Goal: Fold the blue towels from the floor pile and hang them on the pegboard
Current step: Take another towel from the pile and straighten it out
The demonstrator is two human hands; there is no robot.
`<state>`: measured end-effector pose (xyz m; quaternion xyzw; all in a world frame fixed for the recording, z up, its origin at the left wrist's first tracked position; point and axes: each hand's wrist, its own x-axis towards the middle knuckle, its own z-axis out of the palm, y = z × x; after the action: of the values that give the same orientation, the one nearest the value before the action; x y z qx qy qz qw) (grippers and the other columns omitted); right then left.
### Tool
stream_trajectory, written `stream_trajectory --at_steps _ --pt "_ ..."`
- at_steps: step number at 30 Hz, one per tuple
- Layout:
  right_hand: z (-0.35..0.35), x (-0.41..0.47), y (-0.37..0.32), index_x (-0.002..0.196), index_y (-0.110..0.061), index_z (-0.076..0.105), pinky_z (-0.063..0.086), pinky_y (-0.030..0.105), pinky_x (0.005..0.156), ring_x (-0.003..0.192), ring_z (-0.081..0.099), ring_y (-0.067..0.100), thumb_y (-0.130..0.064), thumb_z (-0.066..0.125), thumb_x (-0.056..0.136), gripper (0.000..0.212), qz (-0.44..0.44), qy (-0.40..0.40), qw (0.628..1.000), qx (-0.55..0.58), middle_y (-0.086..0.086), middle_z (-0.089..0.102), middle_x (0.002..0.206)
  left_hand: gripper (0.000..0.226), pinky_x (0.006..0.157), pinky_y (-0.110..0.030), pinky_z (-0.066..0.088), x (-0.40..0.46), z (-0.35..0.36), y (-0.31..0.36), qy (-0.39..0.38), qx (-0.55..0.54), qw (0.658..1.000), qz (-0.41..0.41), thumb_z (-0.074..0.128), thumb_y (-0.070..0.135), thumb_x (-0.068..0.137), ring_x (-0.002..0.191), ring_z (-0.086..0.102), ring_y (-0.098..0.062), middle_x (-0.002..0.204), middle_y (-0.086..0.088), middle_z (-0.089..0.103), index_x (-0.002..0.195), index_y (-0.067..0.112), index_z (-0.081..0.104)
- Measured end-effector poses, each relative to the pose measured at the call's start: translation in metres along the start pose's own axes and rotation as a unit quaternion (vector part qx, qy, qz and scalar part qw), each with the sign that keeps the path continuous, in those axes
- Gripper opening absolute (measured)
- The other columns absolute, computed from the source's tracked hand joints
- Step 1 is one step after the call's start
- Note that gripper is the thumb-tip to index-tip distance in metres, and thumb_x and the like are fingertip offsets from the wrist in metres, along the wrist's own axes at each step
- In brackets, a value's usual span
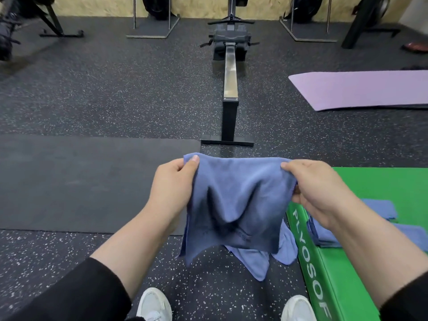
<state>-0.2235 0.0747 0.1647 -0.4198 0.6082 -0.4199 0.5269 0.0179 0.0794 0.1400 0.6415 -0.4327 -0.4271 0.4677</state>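
Blue towel (pixel 234 205) hangs between left hand (pixel 172 181) and right hand (pixel 320 188), both pinching its top corners; folding comes next, probably bringing the corners together.

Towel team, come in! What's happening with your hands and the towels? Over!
Left hand and right hand pinch held towel by top corners. Floor towel waits. Folded towels on green box. Nothing blocking.

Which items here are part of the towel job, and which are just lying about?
Job: held towel, pinched by left hand and right hand; floor towels; folded towels on green box.
Lying about: rower, purple mat, black mat.
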Motion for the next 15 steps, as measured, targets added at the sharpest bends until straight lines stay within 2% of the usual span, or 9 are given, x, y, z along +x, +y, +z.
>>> stream_trajectory --at_steps 2,4,6,9,11,13,15 --pt "0.008 -0.001 0.007 0.097 -0.012 0.063 0.05 0.043 0.074 0.079 0.051 0.026 -0.021 0.06 0.092 0.011 0.019 -0.019 1.0 0.012 0.016 0.054 0.082 0.047 0.057 -0.028 0.021 -0.007 0.014 0.005 -0.001 0.051 0.998 0.022 0.059 0.031 0.097 0.062 0.027 -0.014 0.061 0.003 0.032 0.059 0.014 0.038" --pt "0.016 -0.003 0.012 0.099 -0.002 0.068 0.057 0.042 0.074 0.078 0.06 0.026 -0.013 0.057 0.098 0.016 0.035 -0.04 0.998 0.013 0.019 0.063 0.083 0.049 0.053 -0.03 0.013 -0.016 0.027 0.009 -0.005 0.087 0.995 0.043 0.061 0.024 0.094 0.062 0.019 -0.014 0.061 0.003 0.021 0.06 0.021 0.026" --pt "0.025 -0.004 0.015 0.098 0.009 0.067 0.06 0.048 0.08 0.079 0.064 0.027 -0.013 0.056 0.099 0.024 0.044 -0.047 0.998 0.016 0.019 0.068 0.085 0.05 0.049 -0.028 0.013 -0.021 0.038 0.009 -0.013 0.105 0.993 0.059 0.063 0.021 0.091 0.06 0.018 -0.013 0.06 0.003 0.021 0.058 0.02 0.025" --pt "0.035 0.001 0.016 0.092 0.006 0.068 0.058 0.055 0.086 0.079 0.065 0.028 -0.013 0.056 0.099 0.024 0.052 -0.039 0.997 0.028 0.026 0.072 0.09 0.05 0.052 -0.028 0.023 -0.021 0.047 0.006 -0.01 0.14 0.985 0.096 0.065 0.022 0.091 0.058 0.026 -0.013 0.058 -0.003 0.034 0.052 0.011 0.034" --pt "0.042 0.007 0.017 0.091 0.004 0.07 0.059 0.052 0.084 0.081 0.068 0.029 -0.012 0.054 0.098 0.024 0.054 -0.044 0.997 0.035 0.029 0.072 0.098 0.047 0.057 -0.032 0.028 -0.018 0.052 0.003 0.003 0.163 0.979 0.121 0.066 0.023 0.09 0.059 0.031 -0.013 0.064 -0.008 0.043 0.054 0.007 0.04" --pt "0.05 0.011 0.018 0.087 -0.002 0.071 0.058 0.045 0.08 0.081 0.068 0.028 -0.01 0.051 0.097 0.024 0.056 -0.061 0.996 0.046 0.024 0.074 0.094 0.051 0.056 -0.028 0.027 -0.014 0.056 -0.002 0.011 0.193 0.97 0.146 0.066 0.023 0.09 0.057 0.033 -0.013 0.061 -0.002 0.04 0.05 0.016 0.035" --pt "0.058 0.013 0.018 0.088 -0.006 0.069 0.051 0.039 0.073 0.079 0.058 0.026 -0.008 0.049 0.096 0.022 0.062 -0.08 0.992 0.071 0.021 0.066 0.087 0.056 0.056 -0.028 0.025 -0.01 0.059 -0.005 0.017 0.22 0.961 0.169 0.067 0.022 0.089 0.057 0.036 -0.013 0.059 0.003 0.037 0.047 0.024 0.029"
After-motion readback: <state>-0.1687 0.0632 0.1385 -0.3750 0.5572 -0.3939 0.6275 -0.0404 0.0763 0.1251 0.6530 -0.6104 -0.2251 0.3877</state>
